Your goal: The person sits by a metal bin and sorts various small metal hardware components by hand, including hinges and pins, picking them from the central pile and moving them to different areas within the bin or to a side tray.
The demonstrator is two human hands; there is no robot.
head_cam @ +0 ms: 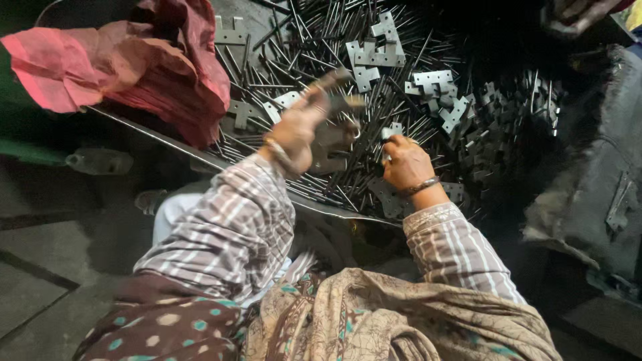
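From my feed, the left hand (297,130) is raised over the heap, its fingers curled around a flat, dull-grey metal hinge plate (334,100). The right hand (404,164) sits lower, fingertips pinched together on a small shiny piece (390,134) at the pile's surface. Both work above a wide metal tray (167,142) heaped with thin dark steel pins (321,40) and notched, stamped hinge leaves (435,83). A crumpled pink-red cloth (134,63) drapes over the tray's left rim.
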